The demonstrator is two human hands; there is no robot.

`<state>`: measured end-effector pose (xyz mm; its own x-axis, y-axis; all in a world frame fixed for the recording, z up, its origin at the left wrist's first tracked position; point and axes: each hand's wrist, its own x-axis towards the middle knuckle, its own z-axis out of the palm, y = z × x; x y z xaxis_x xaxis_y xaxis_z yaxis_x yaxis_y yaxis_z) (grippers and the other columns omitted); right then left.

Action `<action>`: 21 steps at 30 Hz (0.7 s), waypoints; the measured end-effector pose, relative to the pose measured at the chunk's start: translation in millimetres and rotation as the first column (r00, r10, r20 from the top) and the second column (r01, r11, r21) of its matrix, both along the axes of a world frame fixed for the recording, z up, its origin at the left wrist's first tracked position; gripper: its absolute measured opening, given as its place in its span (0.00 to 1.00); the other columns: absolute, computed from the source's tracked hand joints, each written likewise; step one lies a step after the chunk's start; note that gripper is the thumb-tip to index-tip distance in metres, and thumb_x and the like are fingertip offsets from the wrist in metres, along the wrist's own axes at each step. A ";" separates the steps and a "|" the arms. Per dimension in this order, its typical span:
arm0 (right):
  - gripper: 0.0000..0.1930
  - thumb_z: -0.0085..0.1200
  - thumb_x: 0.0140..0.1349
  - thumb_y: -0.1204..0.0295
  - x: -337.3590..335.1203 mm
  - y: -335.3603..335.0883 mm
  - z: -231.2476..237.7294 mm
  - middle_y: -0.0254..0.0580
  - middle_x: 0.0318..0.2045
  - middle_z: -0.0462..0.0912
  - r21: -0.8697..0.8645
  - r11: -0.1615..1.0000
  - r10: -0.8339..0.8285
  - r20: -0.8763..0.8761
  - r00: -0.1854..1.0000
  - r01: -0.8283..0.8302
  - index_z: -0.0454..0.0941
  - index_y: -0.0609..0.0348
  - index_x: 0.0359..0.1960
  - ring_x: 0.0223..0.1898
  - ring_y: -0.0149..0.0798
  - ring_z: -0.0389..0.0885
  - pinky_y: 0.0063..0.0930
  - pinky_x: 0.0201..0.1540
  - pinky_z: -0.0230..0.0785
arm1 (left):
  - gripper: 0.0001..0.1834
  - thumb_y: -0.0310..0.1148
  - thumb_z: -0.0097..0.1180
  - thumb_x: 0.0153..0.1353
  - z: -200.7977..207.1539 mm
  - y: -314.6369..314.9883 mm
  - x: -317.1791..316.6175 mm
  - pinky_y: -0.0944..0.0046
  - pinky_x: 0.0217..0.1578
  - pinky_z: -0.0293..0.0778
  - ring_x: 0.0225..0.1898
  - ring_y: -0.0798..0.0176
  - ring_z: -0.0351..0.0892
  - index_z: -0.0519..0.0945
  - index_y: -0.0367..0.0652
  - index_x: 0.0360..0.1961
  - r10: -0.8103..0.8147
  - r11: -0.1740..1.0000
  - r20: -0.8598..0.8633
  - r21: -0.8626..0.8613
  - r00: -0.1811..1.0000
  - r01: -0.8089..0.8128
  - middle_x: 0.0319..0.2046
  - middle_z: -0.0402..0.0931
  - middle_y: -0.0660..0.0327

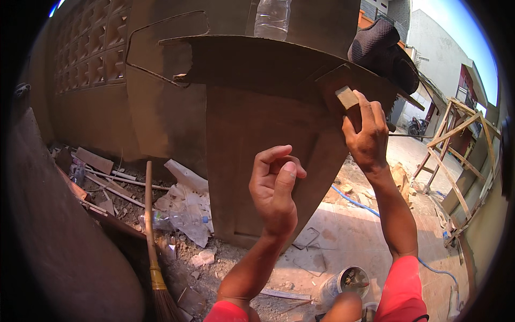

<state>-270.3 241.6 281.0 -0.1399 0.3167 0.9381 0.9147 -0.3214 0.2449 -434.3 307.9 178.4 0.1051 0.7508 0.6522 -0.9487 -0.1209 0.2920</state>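
Head view: my right hand [369,134] was clamped on the tan block [347,97], gripping its sides, likely for steady control! Lower, to its left, my left hand [273,190] hung loosely half-curled, holding nothing, the brown panel [241,145] beyond both.

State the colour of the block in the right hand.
The block is light tan on its lit face, darker brown below; head view.

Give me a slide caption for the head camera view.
Right hand gripping a small block before a brown panel; left hand half-curled, empty; broom at left.
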 end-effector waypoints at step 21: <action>0.29 0.61 0.53 0.77 -4.7 13.8 12.1 0.49 0.39 0.73 0.076 0.991 0.112 -0.070 0.991 -0.107 0.69 0.57 0.60 0.43 0.53 0.77 0.46 0.45 0.74 | 0.14 0.25 0.51 0.62 8.7 -0.7 -21.4 0.64 0.40 0.73 0.33 0.68 0.75 0.74 0.35 0.50 0.004 1.000 0.062 -0.002 0.998 -0.004 0.28 0.76 0.60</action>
<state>-275.0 255.4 293.1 -0.0993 0.2342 0.9671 0.9601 -0.2328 0.1550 -455.8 307.2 187.1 0.0615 0.7524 0.6558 -0.9645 -0.1241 0.2329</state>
